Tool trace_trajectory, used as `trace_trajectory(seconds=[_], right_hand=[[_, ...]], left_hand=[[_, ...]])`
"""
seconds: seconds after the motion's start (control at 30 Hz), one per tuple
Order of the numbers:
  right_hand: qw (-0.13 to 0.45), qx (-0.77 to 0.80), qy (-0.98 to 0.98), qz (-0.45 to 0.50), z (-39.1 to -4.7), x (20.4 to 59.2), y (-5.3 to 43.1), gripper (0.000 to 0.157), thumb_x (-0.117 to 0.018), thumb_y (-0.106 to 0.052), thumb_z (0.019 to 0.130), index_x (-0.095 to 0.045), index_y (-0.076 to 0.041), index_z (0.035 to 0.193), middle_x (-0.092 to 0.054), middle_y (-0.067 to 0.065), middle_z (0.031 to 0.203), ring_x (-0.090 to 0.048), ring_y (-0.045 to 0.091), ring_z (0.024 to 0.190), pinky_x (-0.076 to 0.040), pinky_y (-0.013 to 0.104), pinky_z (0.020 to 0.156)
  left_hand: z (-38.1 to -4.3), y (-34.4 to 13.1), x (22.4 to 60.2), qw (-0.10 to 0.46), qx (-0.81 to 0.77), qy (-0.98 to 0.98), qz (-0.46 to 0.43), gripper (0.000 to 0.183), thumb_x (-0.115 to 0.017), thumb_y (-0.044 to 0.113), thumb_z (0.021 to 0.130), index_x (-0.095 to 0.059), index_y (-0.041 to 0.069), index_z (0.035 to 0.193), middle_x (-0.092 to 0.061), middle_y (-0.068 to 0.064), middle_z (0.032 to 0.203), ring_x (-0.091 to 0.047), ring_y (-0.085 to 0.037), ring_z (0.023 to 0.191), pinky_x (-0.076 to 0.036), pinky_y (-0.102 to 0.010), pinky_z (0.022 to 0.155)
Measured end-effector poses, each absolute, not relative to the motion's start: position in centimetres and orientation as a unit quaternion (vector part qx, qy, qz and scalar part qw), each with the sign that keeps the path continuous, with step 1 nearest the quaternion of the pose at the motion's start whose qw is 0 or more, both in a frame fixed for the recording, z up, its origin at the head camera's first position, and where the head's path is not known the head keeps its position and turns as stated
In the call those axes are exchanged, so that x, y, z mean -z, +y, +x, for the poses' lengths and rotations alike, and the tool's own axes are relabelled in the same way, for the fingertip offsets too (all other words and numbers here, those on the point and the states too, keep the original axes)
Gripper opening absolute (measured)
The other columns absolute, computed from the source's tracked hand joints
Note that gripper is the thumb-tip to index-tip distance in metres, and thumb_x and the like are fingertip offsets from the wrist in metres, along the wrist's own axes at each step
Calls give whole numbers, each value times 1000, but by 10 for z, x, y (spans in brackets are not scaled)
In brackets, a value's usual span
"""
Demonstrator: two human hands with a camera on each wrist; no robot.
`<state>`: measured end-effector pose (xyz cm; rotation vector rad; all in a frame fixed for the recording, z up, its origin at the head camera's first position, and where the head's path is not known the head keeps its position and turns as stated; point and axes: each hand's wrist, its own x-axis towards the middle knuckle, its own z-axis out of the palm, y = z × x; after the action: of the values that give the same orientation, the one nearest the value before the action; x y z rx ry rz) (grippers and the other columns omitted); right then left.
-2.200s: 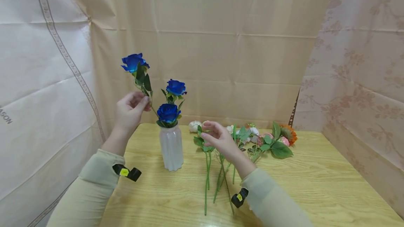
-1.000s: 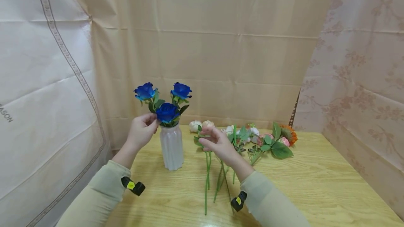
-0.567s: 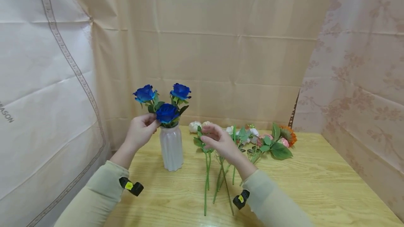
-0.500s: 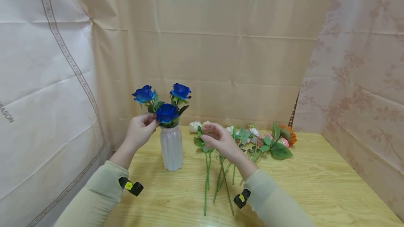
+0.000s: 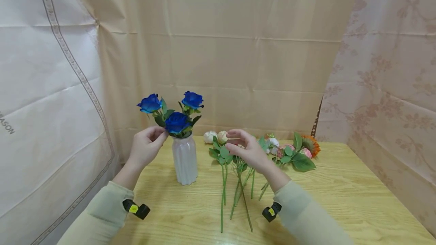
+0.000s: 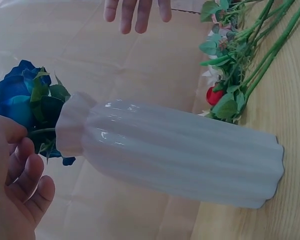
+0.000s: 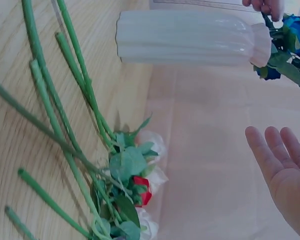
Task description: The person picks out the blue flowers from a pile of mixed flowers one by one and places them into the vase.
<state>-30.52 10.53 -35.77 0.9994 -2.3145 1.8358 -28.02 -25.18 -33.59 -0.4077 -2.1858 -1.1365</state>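
Note:
In the head view a white ribbed vase (image 5: 185,162) stands upright on the table, with three blue roses in its mouth. My left hand (image 5: 147,144) is at the left of the rim. Its thumb and forefinger pinch the stem of a blue rose (image 6: 16,97) just above the rim in the left wrist view. The left rose (image 5: 150,103) leans outward, the front rose (image 5: 177,122) sits low, and the third rose (image 5: 192,100) rises behind on the right. My right hand (image 5: 250,150) hovers above the lying flowers, fingers loosely bent and holding nothing.
Artificial flowers lie across the wooden table (image 5: 340,199) right of the vase: white blooms (image 5: 210,137), a red bloom (image 7: 142,190), pink ones (image 5: 307,152) and an orange flower (image 5: 312,145). Their green stems (image 5: 222,203) point toward the front edge. Cloth curtains (image 5: 221,48) hang around the table.
My left hand has lowered the third blue rose into the vase, then shifted slightly left, so the rose leans farther left. My right hand has drifted a little to the right.

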Motion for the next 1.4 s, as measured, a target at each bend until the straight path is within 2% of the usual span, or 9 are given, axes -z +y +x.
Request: trace_trajectory(seconds=[0.2, 0.37, 0.53, 0.73, 0.87, 0.97, 1.17, 1.4], right_hand=[[20, -582, -750, 313, -304, 356, 118, 44, -67, -23, 101, -52, -12, 142, -55, 10, 141, -55, 35, 127, -56, 46, 92], [31, -569, -766, 297, -304, 357, 128, 47, -69, -26, 100, -52, -14, 142, -55, 7, 142, -53, 35, 130, -55, 48, 95], [49, -560, -774, 291, -306, 361, 139, 46, -70, -29, 99, -54, -17, 141, -57, 6, 139, -55, 34, 128, -53, 52, 97], [48, -552, -779, 292, -306, 367, 149, 48, -71, -29, 98, -54, -14, 140, -58, 7, 138, -54, 38, 127, -54, 49, 95], [50, -536, -794, 283, -305, 371, 157, 50, -71, -32, 98, -53, -16, 142, -58, 6, 139, -56, 32, 126, -57, 43, 90], [55, -522, -805, 277, -304, 373, 164, 51, -71, -33, 98, -52, -17, 143, -57, 6, 140, -56, 30, 127, -56, 46, 91], [63, -499, -821, 270, -300, 372, 174, 51, -69, -29, 99, -50, -13, 144, -55, 13, 142, -53, 36, 130, -44, 63, 102], [68, -497, -820, 275, -302, 379, 186, 49, -70, -25, 99, -52, -12, 143, -57, 12, 140, -56, 34, 127, -49, 56, 99]], left_hand=[[-275, -255, 346, 318, 436, -827, -159, 13, -70, 14, 98, -73, 3, 93, -65, -3, 73, -55, -13, 61, -46, -19, 52], [-272, -258, 354, 309, 427, -836, -155, 13, -69, 15, 98, -72, 4, 93, -64, -2, 71, -56, -14, 60, -47, -22, 50], [-271, -258, 359, 285, 416, -852, -143, 18, -69, 26, 99, -74, 9, 94, -65, 0, 72, -59, -18, 64, -50, -26, 51], [-272, -256, 366, 252, 392, -879, -104, 33, -69, 41, 98, -73, 8, 102, -70, -2, 85, -63, -22, 80, -54, -32, 63], [-272, -254, 370, 234, 389, -887, -81, 49, -69, 51, 95, -70, 6, 113, -71, -8, 99, -64, -26, 91, -55, -36, 70], [-274, -251, 373, 220, 402, -885, -78, 60, -69, 57, 92, -64, 4, 121, -68, -12, 110, -64, -29, 98, -57, -40, 76], [-278, -243, 382, 203, 442, -868, -99, 68, -73, 54, 90, -54, 1, 130, -60, -17, 123, -58, -33, 110, -53, -53, 93], [-280, -233, 392, 194, 468, -857, -100, 77, -77, 52, 88, -47, 1, 138, -53, -16, 135, -54, -35, 120, -49, -55, 100]])
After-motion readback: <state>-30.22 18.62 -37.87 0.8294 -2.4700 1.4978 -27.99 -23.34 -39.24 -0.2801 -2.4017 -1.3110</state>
